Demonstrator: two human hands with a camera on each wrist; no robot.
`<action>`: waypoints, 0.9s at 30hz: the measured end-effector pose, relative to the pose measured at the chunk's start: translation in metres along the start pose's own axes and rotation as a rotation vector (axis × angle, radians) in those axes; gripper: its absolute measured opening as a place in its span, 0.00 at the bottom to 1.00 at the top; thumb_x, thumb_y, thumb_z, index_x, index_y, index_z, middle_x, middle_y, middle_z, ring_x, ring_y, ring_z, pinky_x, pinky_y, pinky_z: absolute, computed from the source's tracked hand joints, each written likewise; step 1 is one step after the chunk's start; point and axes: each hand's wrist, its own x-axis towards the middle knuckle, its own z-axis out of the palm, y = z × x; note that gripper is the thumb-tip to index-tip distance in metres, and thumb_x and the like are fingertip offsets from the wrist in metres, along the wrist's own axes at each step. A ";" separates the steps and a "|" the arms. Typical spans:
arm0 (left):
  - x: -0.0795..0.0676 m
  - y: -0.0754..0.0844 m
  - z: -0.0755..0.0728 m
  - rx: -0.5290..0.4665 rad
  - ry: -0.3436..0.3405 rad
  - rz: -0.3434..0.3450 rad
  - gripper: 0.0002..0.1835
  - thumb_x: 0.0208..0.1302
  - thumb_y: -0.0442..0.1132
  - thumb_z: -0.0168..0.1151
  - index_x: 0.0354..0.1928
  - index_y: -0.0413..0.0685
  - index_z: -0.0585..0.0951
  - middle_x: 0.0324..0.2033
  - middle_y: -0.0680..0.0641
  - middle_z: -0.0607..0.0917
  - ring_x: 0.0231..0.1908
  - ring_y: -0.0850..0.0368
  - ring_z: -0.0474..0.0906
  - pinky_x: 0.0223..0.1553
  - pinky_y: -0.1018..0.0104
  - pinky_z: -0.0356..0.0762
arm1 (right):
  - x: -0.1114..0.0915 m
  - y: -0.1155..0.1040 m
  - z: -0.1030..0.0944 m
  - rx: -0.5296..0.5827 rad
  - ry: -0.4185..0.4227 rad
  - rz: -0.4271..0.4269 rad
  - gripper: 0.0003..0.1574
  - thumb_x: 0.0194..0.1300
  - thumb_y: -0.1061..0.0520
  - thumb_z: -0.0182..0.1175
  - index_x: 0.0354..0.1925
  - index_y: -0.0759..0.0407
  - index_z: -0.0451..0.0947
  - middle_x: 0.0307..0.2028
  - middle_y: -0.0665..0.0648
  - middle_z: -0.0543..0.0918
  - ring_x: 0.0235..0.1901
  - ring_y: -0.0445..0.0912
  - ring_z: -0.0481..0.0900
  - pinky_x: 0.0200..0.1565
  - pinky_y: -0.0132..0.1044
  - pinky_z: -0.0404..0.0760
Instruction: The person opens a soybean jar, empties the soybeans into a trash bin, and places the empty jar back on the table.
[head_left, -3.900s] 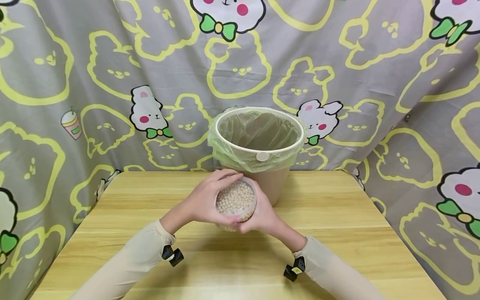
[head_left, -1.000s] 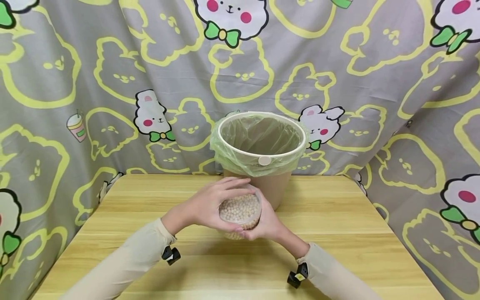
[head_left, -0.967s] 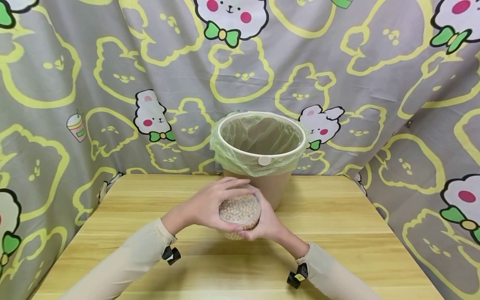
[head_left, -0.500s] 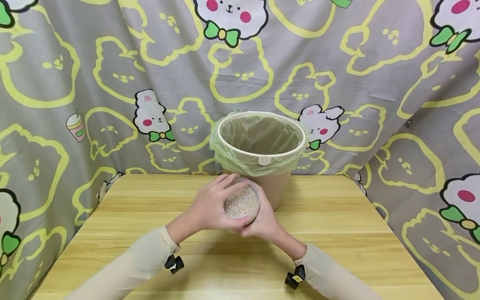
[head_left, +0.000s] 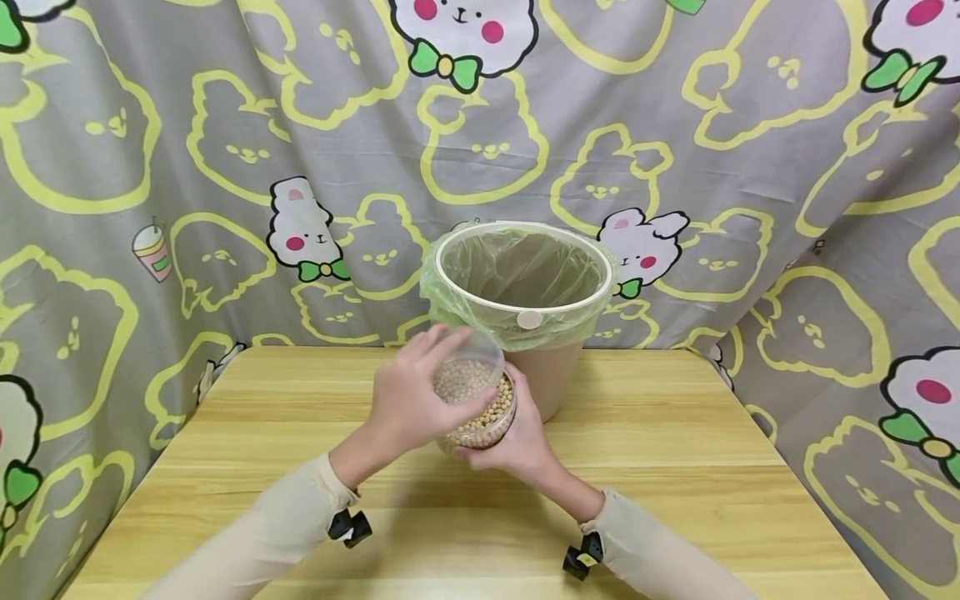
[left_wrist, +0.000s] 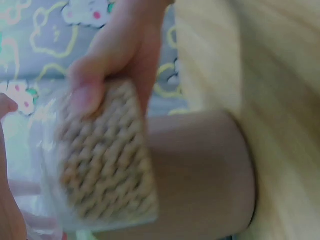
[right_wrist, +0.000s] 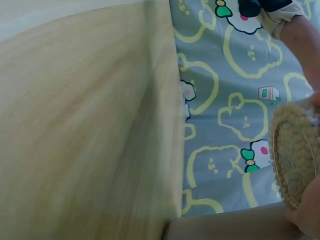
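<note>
A clear plastic jar (head_left: 482, 435) filled with round, pale beige dried beans is gripped by my right hand (head_left: 527, 446), whose fingers curl round its side. My left hand (head_left: 405, 396) pinches a clear round lid (head_left: 486, 352) by its edge. The lid is tilted over the jar's far left side, raised off part of the mouth, and bare beans show below it. In the left wrist view the jar (left_wrist: 107, 155) is seen from its side, packed with beans, with the right thumb pressed on it. The right wrist view shows the jar's round base (right_wrist: 296, 155).
Right behind the hands stands a beige trash bin (head_left: 553, 379) with a pale ring and a green plastic liner (head_left: 487, 325) folded over its rim. The wooden table (head_left: 645, 467) meets a grey patterned curtain (head_left: 360, 150) at the back and sides.
The lid has come off the jar's mouth: my left hand has lifted it up and to the left. The right hand still holds the jar, slightly lower left than before.
</note>
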 end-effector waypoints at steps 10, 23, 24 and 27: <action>0.001 -0.034 -0.011 -0.039 -0.011 0.088 0.40 0.42 0.68 0.64 0.60 0.60 0.75 0.57 0.45 0.78 0.57 0.50 0.74 0.42 0.55 0.80 | 0.002 0.009 -0.005 0.034 -0.032 -0.096 0.70 0.26 0.62 0.78 0.67 0.65 0.52 0.63 0.60 0.65 0.58 0.54 0.69 0.59 0.39 0.72; -0.024 -0.101 -0.012 -0.085 -0.189 -0.085 0.40 0.47 0.62 0.68 0.65 0.66 0.68 0.64 0.50 0.69 0.61 0.48 0.66 0.50 0.40 0.71 | -0.003 0.012 -0.016 0.020 -0.064 -0.041 0.71 0.26 0.62 0.78 0.68 0.64 0.52 0.62 0.63 0.65 0.58 0.52 0.69 0.59 0.36 0.70; -0.026 -0.105 -0.011 -0.083 -0.199 -0.108 0.40 0.48 0.62 0.67 0.65 0.65 0.68 0.64 0.49 0.69 0.61 0.47 0.66 0.50 0.39 0.70 | -0.004 0.011 -0.016 0.013 -0.065 -0.042 0.70 0.26 0.63 0.78 0.67 0.64 0.52 0.62 0.63 0.65 0.58 0.52 0.69 0.59 0.35 0.70; -0.033 -0.117 -0.006 -0.068 -0.237 -0.182 0.41 0.49 0.64 0.66 0.66 0.62 0.67 0.63 0.46 0.68 0.60 0.45 0.64 0.51 0.37 0.67 | -0.004 0.009 -0.018 0.002 -0.067 -0.036 0.70 0.26 0.63 0.78 0.67 0.64 0.52 0.62 0.63 0.65 0.58 0.53 0.69 0.59 0.35 0.69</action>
